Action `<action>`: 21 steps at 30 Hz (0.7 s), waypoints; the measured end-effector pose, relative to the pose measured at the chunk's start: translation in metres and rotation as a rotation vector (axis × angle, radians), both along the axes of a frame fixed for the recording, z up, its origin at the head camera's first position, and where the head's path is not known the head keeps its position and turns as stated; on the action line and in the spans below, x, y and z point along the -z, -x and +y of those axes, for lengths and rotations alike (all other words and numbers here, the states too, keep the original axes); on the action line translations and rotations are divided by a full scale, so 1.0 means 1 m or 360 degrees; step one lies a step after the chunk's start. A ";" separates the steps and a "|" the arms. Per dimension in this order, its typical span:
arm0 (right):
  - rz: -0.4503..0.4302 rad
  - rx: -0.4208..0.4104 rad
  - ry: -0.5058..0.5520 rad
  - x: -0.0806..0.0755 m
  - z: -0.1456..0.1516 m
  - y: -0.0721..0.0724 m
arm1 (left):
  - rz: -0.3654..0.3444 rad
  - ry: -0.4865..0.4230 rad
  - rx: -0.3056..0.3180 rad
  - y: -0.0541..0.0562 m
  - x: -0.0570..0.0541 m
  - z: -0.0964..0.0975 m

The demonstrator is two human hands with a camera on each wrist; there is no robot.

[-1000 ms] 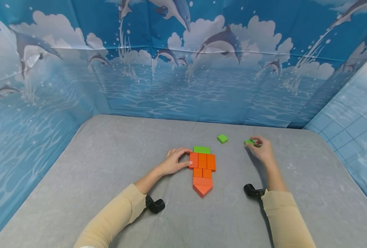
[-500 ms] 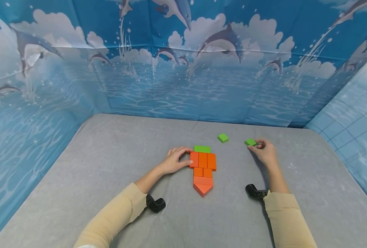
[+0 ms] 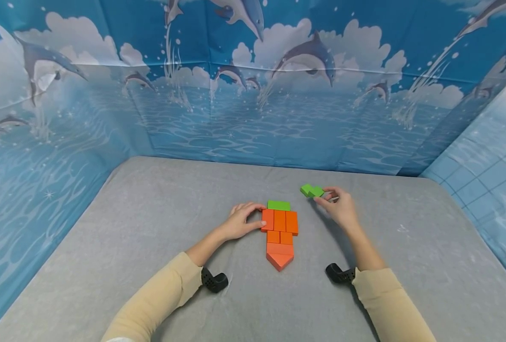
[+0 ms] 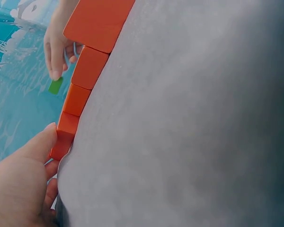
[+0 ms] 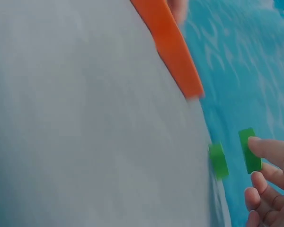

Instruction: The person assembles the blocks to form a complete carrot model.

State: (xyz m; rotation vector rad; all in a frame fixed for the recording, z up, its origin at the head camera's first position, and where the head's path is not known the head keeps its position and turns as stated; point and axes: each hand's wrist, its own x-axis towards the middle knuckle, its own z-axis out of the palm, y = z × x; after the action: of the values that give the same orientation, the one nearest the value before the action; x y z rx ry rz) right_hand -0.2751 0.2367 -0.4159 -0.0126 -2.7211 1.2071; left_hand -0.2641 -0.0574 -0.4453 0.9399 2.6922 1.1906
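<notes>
Orange blocks (image 3: 280, 221) lie flat on the grey cloth, fitted into a shape with a triangular block (image 3: 279, 261) at its near end and a green block (image 3: 279, 205) along its far end. My left hand (image 3: 237, 222) holds the leftmost orange block (image 4: 65, 135) with thumb and curved fingers. Farther right, my right hand (image 3: 340, 205) pinches a green block (image 5: 250, 151) between thumb and fingers, raised off the cloth. From the head, this block overlaps a loose green block (image 3: 305, 190); in the right wrist view the loose block (image 5: 218, 161) stands apart from it.
The grey cloth (image 3: 172, 199) covers the table up to a blue dolphin-print curtain (image 3: 236, 123) at the back and sides. Black wrist mounts (image 3: 214, 282) stick out at both cuffs of the beige sleeves (image 3: 163, 289).
My right hand lifts its green block and carries it left, up beside the loose green one. The left hand stays at the orange blocks.
</notes>
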 end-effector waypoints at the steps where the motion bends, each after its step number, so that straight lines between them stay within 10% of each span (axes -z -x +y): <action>1: 0.0008 -0.0024 -0.0001 0.000 -0.005 0.000 | -0.0001 0.0000 0.0002 0.000 0.000 0.000; 21: 0.0111 -0.0185 -0.0073 0.016 -0.047 0.007 | -0.0004 -0.0011 0.0012 0.001 0.000 0.000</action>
State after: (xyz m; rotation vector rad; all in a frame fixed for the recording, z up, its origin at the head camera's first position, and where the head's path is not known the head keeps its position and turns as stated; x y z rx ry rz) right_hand -0.2820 0.1893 -0.4323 0.1924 -2.7211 1.1507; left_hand -0.2650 -0.0579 -0.4456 0.9481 2.6813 1.2000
